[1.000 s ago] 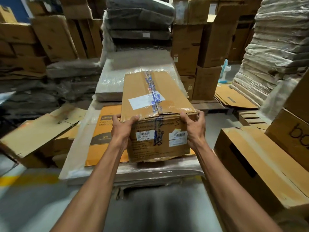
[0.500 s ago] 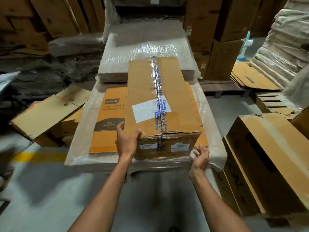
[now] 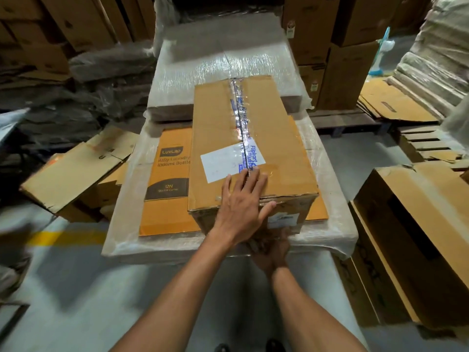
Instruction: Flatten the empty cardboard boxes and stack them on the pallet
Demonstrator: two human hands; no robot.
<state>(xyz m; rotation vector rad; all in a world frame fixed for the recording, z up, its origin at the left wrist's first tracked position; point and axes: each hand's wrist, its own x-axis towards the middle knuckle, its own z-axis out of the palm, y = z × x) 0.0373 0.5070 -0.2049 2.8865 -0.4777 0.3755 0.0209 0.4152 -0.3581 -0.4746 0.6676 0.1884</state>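
Box: the taped cardboard box now lies flat in the centre of the frame. It's sitting on an orange flattened Luvlap carton, on top of the stretch-wrapped stack.

What changed: a second ago I had it tipped up by the near end, both hands clamped on the corners. Now it's set down and I've let go of those corners.

Left hand: palm down on the lid close to the near edge, fingers straight and a bit spread. The fingertips reach the tape seam. It's just pressing, not holding anything.

Right hand: lower centre, up against the bottom of the box's near end. It's blurry and half hidden behind my left wrist, so honestly can't tell if it's gripping anything.

Where that leaves the job: the box is parked, not flattened. It's still taped shut and full height. My guess is the tape has to be split next, with the left hand steadying the lid.
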